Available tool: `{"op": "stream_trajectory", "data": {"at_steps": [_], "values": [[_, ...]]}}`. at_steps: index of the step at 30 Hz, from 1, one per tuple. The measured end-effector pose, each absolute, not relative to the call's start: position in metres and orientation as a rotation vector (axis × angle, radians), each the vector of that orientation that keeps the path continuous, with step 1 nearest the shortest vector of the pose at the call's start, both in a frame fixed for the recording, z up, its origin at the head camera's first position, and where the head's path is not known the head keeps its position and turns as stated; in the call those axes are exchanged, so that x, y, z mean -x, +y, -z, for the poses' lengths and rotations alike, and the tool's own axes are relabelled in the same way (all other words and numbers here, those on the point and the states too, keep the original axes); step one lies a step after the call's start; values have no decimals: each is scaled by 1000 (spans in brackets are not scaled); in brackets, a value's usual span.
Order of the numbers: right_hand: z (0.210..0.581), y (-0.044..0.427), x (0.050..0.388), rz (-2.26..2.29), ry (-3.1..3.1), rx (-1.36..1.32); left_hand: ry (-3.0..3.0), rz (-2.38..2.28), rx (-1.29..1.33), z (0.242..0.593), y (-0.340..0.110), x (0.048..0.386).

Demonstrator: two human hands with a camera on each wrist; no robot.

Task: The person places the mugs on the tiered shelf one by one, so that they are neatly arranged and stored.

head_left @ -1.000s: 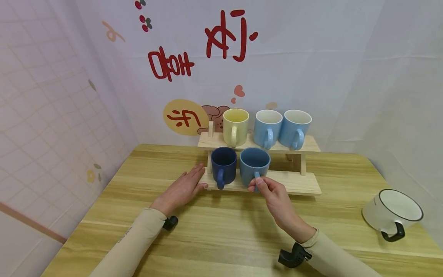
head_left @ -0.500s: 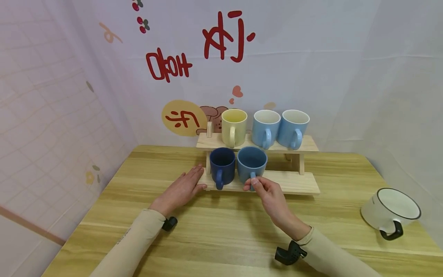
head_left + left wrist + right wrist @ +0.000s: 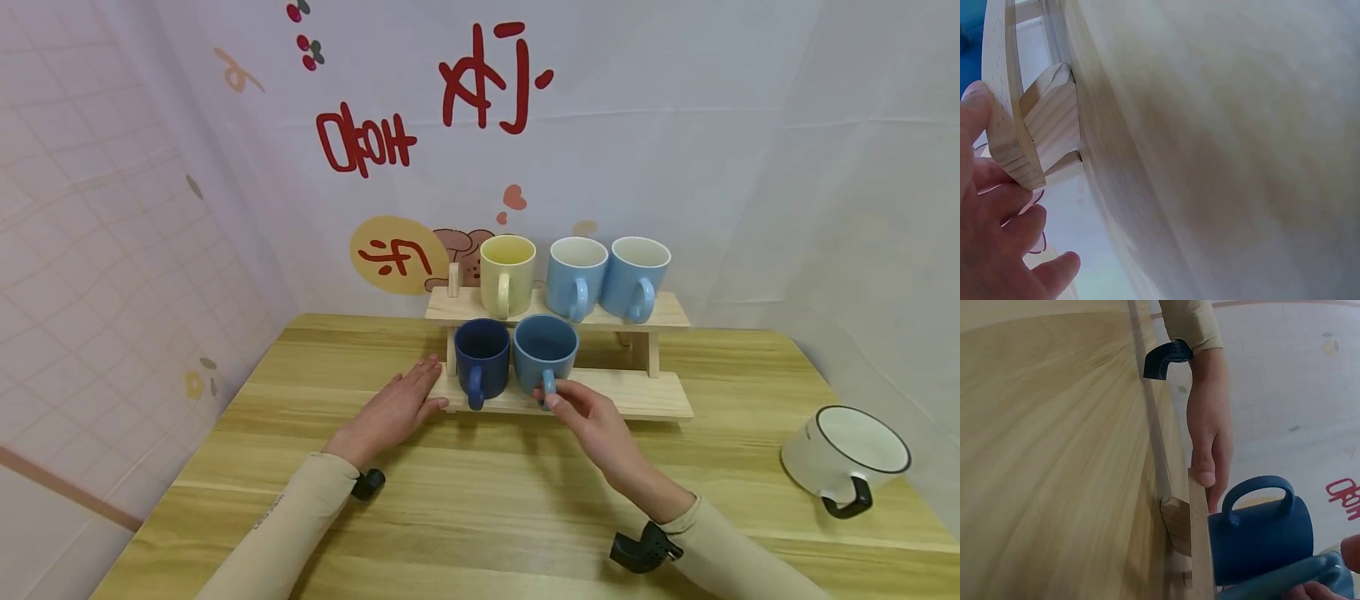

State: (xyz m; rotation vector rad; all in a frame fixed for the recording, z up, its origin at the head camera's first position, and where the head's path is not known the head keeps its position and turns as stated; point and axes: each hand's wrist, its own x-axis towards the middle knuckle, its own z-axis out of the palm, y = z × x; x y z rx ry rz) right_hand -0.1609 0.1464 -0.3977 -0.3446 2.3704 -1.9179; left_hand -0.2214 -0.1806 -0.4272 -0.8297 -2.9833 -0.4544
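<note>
A medium-blue mug (image 3: 543,346) stands on the lower shelf of a two-tier wooden rack (image 3: 637,392), handle toward me. My right hand (image 3: 600,425) has thumb and fingers about that handle (image 3: 1297,575), one fingertip showing on its far left side. Close by on the left is a dark blue mug (image 3: 482,358), with a narrow gap between the two. My left hand (image 3: 393,412) lies nearly straight-fingered against the left end of the lower shelf. In the left wrist view its thumb (image 3: 975,106) touches the board (image 3: 1007,125) and the other fingers sit at its end.
The upper shelf (image 3: 555,312) carries a yellow mug (image 3: 508,279) and two light blue mugs (image 3: 577,279). At the right of the wooden table (image 3: 465,517) stands a white mug (image 3: 832,450) with a black handle. A printed cloth (image 3: 712,167) hangs behind.
The medium-blue mug has shifted slightly left toward the dark blue mug. My right thumb has slid lower on the handle, and the right wrist has swung a little to the right. My left hand stays put.
</note>
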Motion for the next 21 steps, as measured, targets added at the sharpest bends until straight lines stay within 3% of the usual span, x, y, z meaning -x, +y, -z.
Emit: {"op": "stream_trajectory", "data": {"at_steps": [9, 21], "values": [[395, 180, 142, 1797, 2607, 585, -2970, 449, 823, 427, -180, 222], [372, 236, 110, 1717, 2817, 638, -3001, 419, 809, 425, -179, 220]]}}
